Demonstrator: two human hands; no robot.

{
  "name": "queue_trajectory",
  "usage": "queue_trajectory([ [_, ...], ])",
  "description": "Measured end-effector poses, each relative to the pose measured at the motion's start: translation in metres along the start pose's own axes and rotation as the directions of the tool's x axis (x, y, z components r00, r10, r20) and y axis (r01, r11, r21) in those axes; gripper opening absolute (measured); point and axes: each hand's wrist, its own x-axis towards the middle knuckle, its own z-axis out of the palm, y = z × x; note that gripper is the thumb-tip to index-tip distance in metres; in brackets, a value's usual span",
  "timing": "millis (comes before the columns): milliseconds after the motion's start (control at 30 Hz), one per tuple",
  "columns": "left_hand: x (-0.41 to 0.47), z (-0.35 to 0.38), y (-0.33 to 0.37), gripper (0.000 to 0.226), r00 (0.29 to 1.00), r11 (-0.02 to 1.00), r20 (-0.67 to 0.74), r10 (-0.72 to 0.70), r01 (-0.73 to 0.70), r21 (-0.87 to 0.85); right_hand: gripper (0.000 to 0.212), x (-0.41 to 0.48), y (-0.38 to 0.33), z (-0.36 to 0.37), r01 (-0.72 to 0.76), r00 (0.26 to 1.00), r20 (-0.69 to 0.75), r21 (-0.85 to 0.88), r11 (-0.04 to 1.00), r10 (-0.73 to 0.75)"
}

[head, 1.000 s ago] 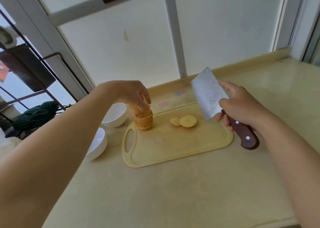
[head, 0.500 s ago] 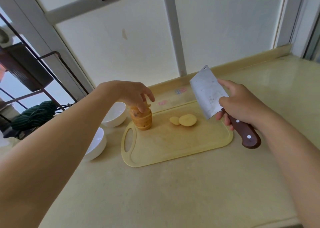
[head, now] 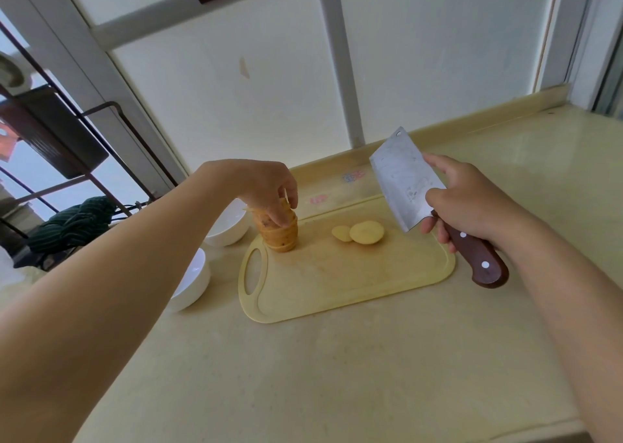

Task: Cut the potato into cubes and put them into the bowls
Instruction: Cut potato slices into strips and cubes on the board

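Observation:
A stack of potato slices (head: 279,237) stands upright at the left end of the yellow cutting board (head: 337,284). My left hand (head: 266,186) grips the top of the stack from above with curled fingers. Two loose slices (head: 360,232) lie in the board's middle. My right hand (head: 468,200) holds a cleaver (head: 401,179) by its brown handle, blade raised above the board's right end. Two white bowls, the far bowl (head: 226,223) and the near bowl (head: 192,281), sit left of the board, partly hidden by my left arm.
A beige counter (head: 371,375) stretches in front of and to the right of the board. A wall with white panels rises close behind. A dark metal rack (head: 67,146) and a green striped cloth (head: 70,223) are at the left.
My left hand's fingers have shifted on the top of the potato stack, with a thin slice now lifted at its top. The cleaver stays raised in about the same place.

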Motion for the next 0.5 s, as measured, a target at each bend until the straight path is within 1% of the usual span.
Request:
queue_trajectory([
  [267, -0.0025, 0.0003, 0.0036, 0.051, 1.0, 0.998, 0.022, -0.016, 0.017, -0.057, 0.078, -0.0008, -0.0008, 0.0003, 0.002, 1.0, 0.023, -0.01, 1.0, -0.002],
  [433, -0.0046, 0.0025, 0.0045, 0.038, 1.0, 0.996, 0.014, -0.022, 0.023, -0.081, 0.078, -0.0017, -0.0011, 0.0012, -0.003, 1.0, 0.03, -0.012, 1.0, 0.003],
  [500, -0.0045, 0.003, 0.0048, 0.036, 1.0, 0.997, 0.012, -0.02, 0.021, -0.08, 0.079, -0.0013, -0.0008, 0.0016, -0.005, 1.0, 0.028, -0.014, 1.0, 0.005],
])
